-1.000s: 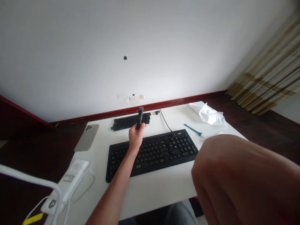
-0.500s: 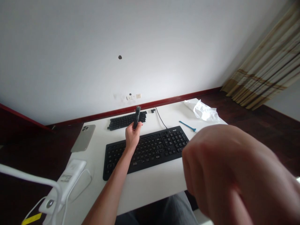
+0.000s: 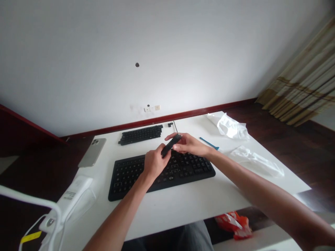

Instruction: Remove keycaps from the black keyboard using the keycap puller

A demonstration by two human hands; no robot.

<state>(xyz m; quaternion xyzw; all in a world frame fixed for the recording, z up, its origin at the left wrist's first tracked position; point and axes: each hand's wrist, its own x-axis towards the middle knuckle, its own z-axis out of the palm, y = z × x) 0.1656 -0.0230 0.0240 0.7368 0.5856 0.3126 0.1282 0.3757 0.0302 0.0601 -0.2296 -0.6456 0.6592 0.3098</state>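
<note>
A slim black bar-shaped piece [image 3: 171,145], whose exact kind I cannot make out, is held above the keyboard. My left hand [image 3: 154,160] is closed around its lower end, with the thumb along it. At its upper end, my right hand [image 3: 187,143] has fingers and thumb curled about it. Below both hands lies the black keyboard [image 3: 131,177], partly covered by them; many key positions look bare. Behind it rests a block of loose black keycaps [image 3: 141,135] in rows, with a few small keycaps [image 3: 170,124] to their right.
A blue pry tool [image 3: 209,143] and crumpled white plastic wrappings [image 3: 230,126] lie on the right of the white table [image 3: 167,205]. At left are a phone [image 3: 92,153] and a white power strip [image 3: 68,200] with cables. An orange-red bag [image 3: 235,225] shows below the table edge.
My right hand has moved from close to the camera to the black piece, joining my left hand. The piece has tilted from near upright towards the right.
</note>
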